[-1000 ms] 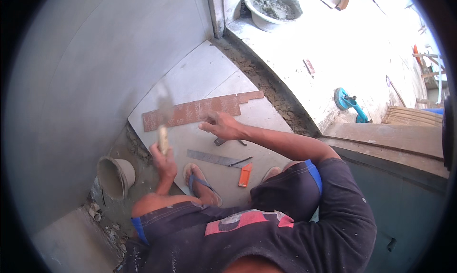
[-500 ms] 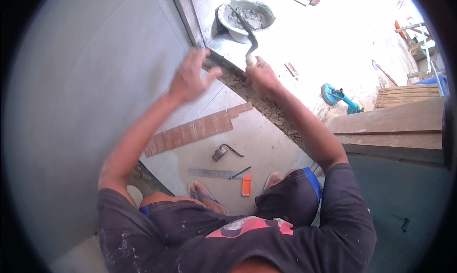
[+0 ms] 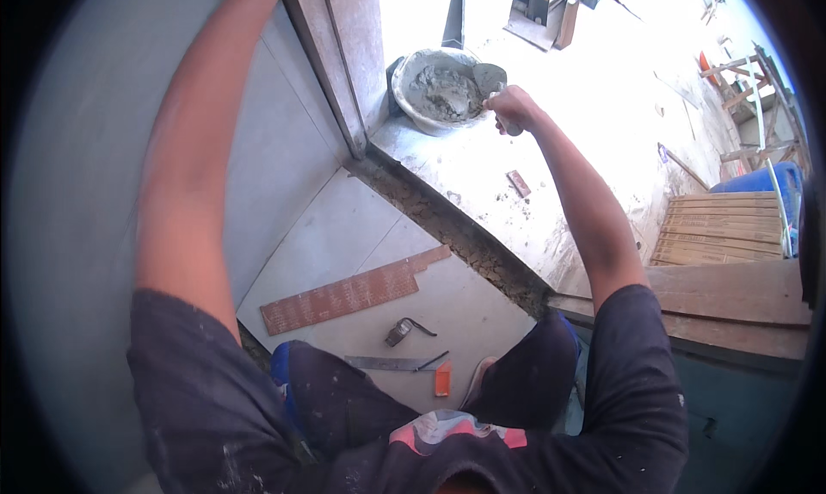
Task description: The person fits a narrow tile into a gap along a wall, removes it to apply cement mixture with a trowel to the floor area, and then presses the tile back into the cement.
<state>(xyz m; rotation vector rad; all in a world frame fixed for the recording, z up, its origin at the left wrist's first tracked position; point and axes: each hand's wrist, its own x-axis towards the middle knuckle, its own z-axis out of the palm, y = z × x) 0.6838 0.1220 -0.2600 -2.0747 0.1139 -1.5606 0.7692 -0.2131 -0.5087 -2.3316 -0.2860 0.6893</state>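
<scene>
My right hand (image 3: 514, 109) is closed round the handle of a trowel, beside the rim of a basin (image 3: 409, 109). The trowel's grey blade (image 3: 490, 77) stands tilted at the basin's right side. Wet grey mortar (image 3: 447, 94) lies heaped in the basin. My left forearm (image 3: 194, 141) stretches up along the grey wall panel, and its hand is past the upper edge of the view. Below my arms, a brown notched strip of tile (image 3: 344, 292), a tape measure (image 3: 399, 331) and a try square with an orange handle (image 3: 442, 379) lie on the pale floor tile (image 3: 482, 322). A dark pencil-like stick (image 3: 432, 361) rests across the square's blade.
A rough, debris-filled gap (image 3: 439, 210) runs diagonally between the tile and the bright floor beyond. A door frame (image 3: 331, 64) rises left of the basin. A small reddish piece (image 3: 518, 183) lies past the gap. At right are stacked tan boards (image 3: 718, 223) and a wooden ledge (image 3: 731, 296).
My right hand has brought the trowel from above the gap to the basin. My left hand has swung up and out of view. The view has shifted, so the basin sits lower.
</scene>
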